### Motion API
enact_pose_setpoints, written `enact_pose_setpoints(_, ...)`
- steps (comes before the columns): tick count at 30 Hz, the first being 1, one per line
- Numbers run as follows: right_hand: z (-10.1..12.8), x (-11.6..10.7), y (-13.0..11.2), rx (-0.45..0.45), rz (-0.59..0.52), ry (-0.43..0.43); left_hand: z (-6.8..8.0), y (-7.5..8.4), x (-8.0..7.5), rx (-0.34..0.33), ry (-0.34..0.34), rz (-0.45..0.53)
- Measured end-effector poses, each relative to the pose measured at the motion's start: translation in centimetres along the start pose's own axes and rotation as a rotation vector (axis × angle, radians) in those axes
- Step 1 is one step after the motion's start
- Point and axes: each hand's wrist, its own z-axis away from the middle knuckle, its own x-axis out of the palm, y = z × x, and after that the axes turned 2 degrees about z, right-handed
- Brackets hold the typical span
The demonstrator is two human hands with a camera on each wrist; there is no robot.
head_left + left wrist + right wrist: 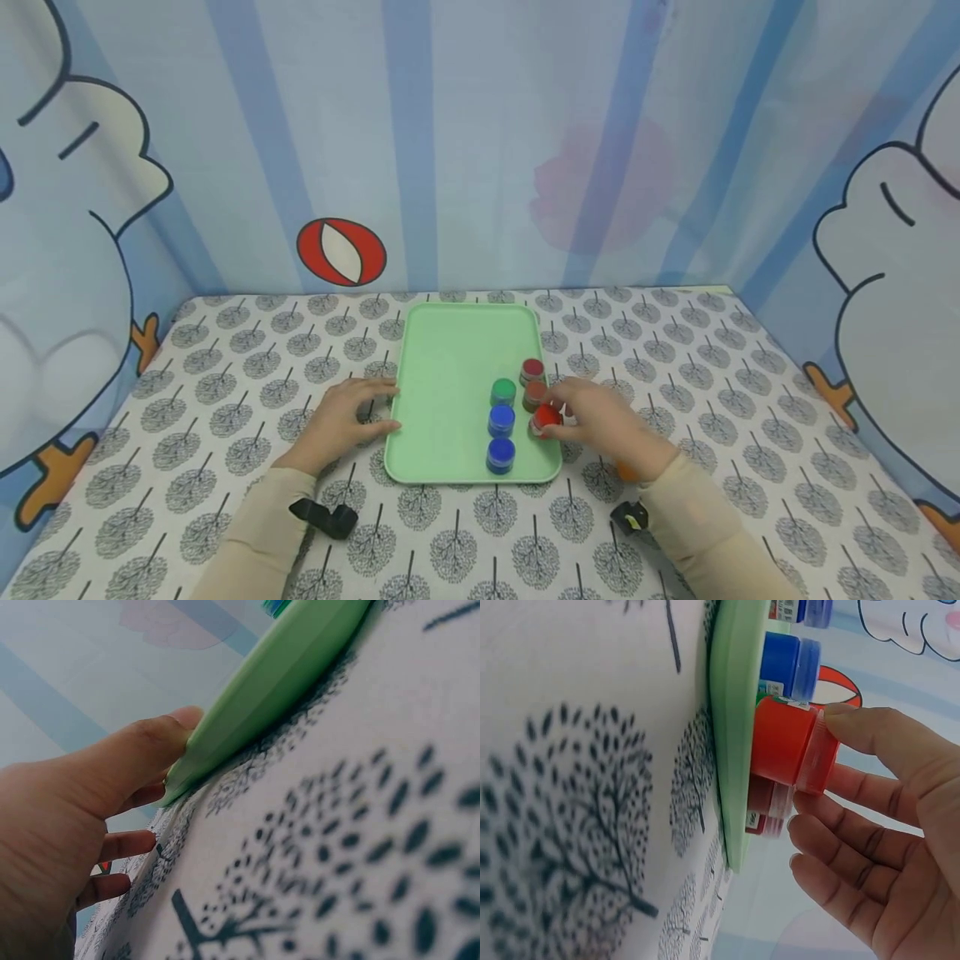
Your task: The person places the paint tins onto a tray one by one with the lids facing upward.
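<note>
A light green tray (450,350) lies in the middle of the tree-patterned table. At its right side stand several small jars: a dark red one (532,369), a brown-red one (535,392), a green one (503,391) and two blue ones (501,419) (500,455). My right hand (558,421) pinches a bright red jar (546,417) by its lid at the tray's right edge. In the right wrist view the red jar (791,746) stands on the tray (731,712) between thumb and forefinger. My left hand (378,408) lies flat on the table, its thumb (176,724) against the tray's left rim (285,675).
The table cloth (225,392) reaches cartoon-printed fabric walls (480,142) at the back and on both sides. A small orange thing (626,472) shows partly under my right wrist. Black wrist straps (326,517) sit near the front edge.
</note>
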Motion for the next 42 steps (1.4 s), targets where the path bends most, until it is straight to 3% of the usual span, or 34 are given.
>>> enact_pose_setpoints(20, -0.46, 1.08, -0.46, -0.001, 0.092, 0.009, -0.13, 0.35, -0.05, -0.018, -0.013, 0.021)
enact_pose_setpoints(42, -0.37, 0.09, 0.00, 0.013, 0.014, -0.006, 0.04, 0.31, -0.23, -0.017, -0.012, 0.025)
